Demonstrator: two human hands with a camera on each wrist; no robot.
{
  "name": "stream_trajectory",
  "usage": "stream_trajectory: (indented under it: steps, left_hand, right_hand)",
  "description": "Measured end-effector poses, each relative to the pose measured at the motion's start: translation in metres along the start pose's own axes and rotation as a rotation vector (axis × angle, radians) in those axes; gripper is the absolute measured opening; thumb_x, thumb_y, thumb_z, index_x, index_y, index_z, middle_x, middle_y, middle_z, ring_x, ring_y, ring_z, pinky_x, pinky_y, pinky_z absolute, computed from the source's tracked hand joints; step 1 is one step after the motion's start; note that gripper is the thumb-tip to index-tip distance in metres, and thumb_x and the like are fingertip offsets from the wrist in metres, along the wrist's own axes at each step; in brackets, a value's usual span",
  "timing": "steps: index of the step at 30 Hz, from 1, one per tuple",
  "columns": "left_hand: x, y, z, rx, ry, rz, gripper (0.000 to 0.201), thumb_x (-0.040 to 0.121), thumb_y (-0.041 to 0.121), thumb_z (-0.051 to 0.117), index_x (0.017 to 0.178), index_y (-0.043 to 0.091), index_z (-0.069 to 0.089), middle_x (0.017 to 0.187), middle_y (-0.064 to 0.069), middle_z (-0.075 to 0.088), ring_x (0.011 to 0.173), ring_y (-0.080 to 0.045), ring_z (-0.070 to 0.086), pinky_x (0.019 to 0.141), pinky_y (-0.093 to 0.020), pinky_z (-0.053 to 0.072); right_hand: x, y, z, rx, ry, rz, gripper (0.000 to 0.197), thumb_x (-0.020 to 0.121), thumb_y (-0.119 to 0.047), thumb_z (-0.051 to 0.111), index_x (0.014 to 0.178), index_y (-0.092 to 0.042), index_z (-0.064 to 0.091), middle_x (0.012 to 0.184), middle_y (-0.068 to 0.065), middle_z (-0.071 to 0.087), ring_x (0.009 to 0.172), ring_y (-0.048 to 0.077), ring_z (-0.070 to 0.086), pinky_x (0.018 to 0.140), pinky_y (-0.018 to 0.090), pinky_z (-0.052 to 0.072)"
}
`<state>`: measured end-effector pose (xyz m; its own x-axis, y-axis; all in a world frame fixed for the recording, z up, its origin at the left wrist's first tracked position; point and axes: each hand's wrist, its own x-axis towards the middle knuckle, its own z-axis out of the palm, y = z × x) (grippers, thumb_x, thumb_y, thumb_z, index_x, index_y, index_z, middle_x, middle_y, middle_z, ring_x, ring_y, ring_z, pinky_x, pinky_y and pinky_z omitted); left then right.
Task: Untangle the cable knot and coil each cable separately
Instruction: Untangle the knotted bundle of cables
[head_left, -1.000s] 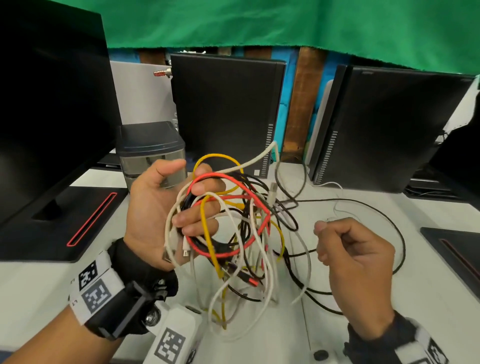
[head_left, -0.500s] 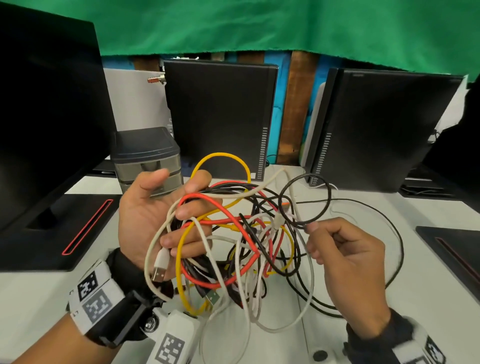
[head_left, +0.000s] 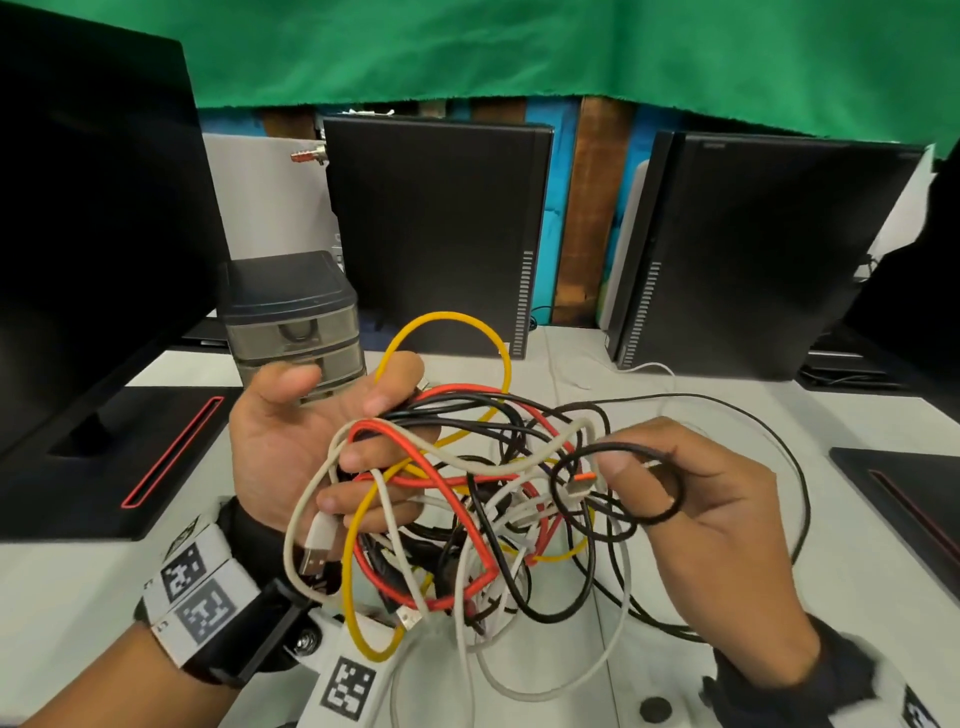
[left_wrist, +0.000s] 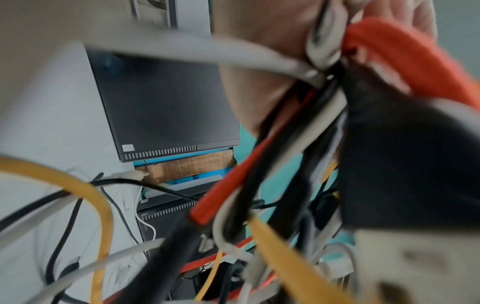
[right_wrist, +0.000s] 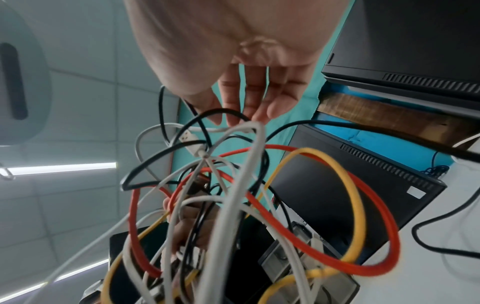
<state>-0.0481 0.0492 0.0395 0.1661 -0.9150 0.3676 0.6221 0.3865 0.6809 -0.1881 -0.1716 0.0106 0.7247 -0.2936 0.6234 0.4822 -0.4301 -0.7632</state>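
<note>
We now lift the knot (head_left: 467, 499) off the counter (head_left: 857, 571) in our left hand (head_left: 311, 441), while our right hand (head_left: 691, 499) pinches a newly freed black loop (head_left: 618, 483) — untangling barely begun.

1. The cable knot (head_left: 467, 499) hangs in the air above the table (head_left: 857, 545), near its front edge.
2. The left hand (head_left: 291, 441) is at the left of the cable knot, with strands lying across its fingers.
3. The right hand (head_left: 696, 499) is at the right of the cable knot and pinches one loop of it.
4. A small drawer unit (head_left: 293, 317) stands on the table behind the left hand.
5. Two computer towers (head_left: 436, 234) stand behind the cable knot, at the back of the table.
6. A monitor (head_left: 93, 218) stands left of the cable knot.
</note>
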Motion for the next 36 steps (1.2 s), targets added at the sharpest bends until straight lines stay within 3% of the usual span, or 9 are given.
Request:
stream_trajectory:
  steps: [2, 7, 12, 18, 22, 26, 31, 33, 36]
  left_hand:
    - [0.000, 0.000, 0.001, 0.015, -0.009, -0.011, 0.028, 0.087, 0.035, 0.051, 0.089, 0.014, 0.033, 0.068, -0.005, 0.034, 0.042, -0.013, 0.022, 0.045, -0.030, 0.022]
    - [0.002, -0.002, 0.001, 0.061, -0.019, -0.056, 0.032, 0.087, 0.033, 0.054, 0.088, 0.014, 0.028, 0.068, -0.005, 0.036, 0.041, -0.013, 0.023, 0.042, -0.031, 0.016]
    - [0.002, -0.005, 0.000, 0.082, -0.019, -0.101, 0.030, 0.085, 0.033, 0.055, 0.088, 0.014, 0.032, 0.069, -0.005, 0.038, 0.042, -0.013, 0.022, 0.043, -0.031, 0.018]
    - [0.004, -0.008, -0.003, 0.089, -0.037, -0.151, 0.027, 0.084, 0.032, 0.057, 0.097, 0.012, 0.044, 0.069, -0.006, 0.039, 0.041, -0.015, 0.023, 0.052, -0.030, 0.031]
    - [0.005, -0.009, -0.006, 0.080, -0.036, -0.157, 0.027, 0.084, 0.031, 0.057, 0.097, 0.011, 0.045, 0.069, -0.006, 0.039, 0.041, -0.016, 0.023, 0.052, -0.031, 0.032]
    - [0.003, -0.009, -0.007, 0.004, -0.051, -0.119, 0.026, 0.084, 0.033, 0.055, 0.090, 0.013, 0.040, 0.064, -0.004, 0.033, 0.042, -0.013, 0.023, 0.052, -0.026, 0.036]
    - [-0.003, 0.005, -0.013, -0.023, 0.012, 0.010, 0.036, 0.085, 0.047, 0.050, 0.084, 0.016, 0.029, 0.057, 0.001, 0.023, 0.041, -0.012, 0.023, 0.041, -0.023, 0.019]
    - [-0.006, 0.011, -0.019, -0.043, 0.037, 0.053, 0.039, 0.085, 0.053, 0.048, 0.083, 0.019, 0.030, 0.056, 0.002, 0.024, 0.040, -0.012, 0.022, 0.041, -0.020, 0.020]
    - [-0.007, 0.015, -0.021, -0.091, 0.033, 0.090, 0.041, 0.087, 0.056, 0.044, 0.082, 0.019, 0.027, 0.056, 0.001, 0.022, 0.042, -0.014, 0.024, 0.041, -0.021, 0.019]
  right_hand:
    - [0.000, -0.002, 0.001, -0.015, -0.050, -0.010, 0.016, 0.085, -0.043, 0.069, 0.095, -0.032, 0.074, 0.098, -0.003, 0.072, 0.096, 0.026, 0.067, 0.080, 0.044, 0.055]
    - [0.002, -0.002, -0.003, -0.042, -0.088, 0.007, 0.020, 0.088, -0.038, 0.065, 0.106, -0.033, 0.072, 0.117, -0.006, 0.069, 0.114, 0.023, 0.063, 0.094, 0.036, 0.051]
    - [0.003, -0.002, -0.006, -0.022, -0.224, 0.064, 0.014, 0.091, -0.024, 0.067, 0.100, -0.022, 0.078, 0.097, -0.001, 0.076, 0.098, 0.022, 0.070, 0.088, 0.036, 0.053]
    - [0.005, -0.003, -0.009, 0.001, -0.167, 0.034, 0.009, 0.089, -0.030, 0.067, 0.085, -0.028, 0.074, 0.072, 0.001, 0.068, 0.070, 0.020, 0.065, 0.071, 0.032, 0.054]
    - [0.006, -0.001, -0.009, 0.031, -0.147, 0.062, 0.012, 0.091, -0.020, 0.069, 0.084, -0.029, 0.074, 0.066, 0.008, 0.065, 0.059, 0.020, 0.061, 0.062, 0.032, 0.054]
    - [0.009, 0.003, -0.012, 0.035, -0.107, 0.094, 0.017, 0.090, -0.039, 0.062, 0.095, -0.031, 0.076, 0.088, -0.001, 0.075, 0.087, 0.018, 0.070, 0.079, 0.031, 0.057]
    - [0.014, 0.032, -0.016, 0.044, -0.196, 0.308, 0.039, 0.095, -0.045, 0.048, 0.124, -0.028, 0.066, 0.122, -0.017, 0.069, 0.122, 0.000, 0.058, 0.104, 0.026, 0.045]
    - [0.014, 0.043, -0.015, 0.070, -0.250, 0.407, 0.035, 0.098, -0.043, 0.052, 0.130, -0.031, 0.061, 0.126, -0.020, 0.067, 0.123, -0.005, 0.055, 0.106, 0.021, 0.043]
    - [0.013, 0.051, -0.009, 0.166, -0.310, 0.521, 0.035, 0.096, -0.026, 0.056, 0.130, -0.032, 0.057, 0.119, -0.012, 0.071, 0.117, -0.003, 0.060, 0.094, 0.016, 0.045]
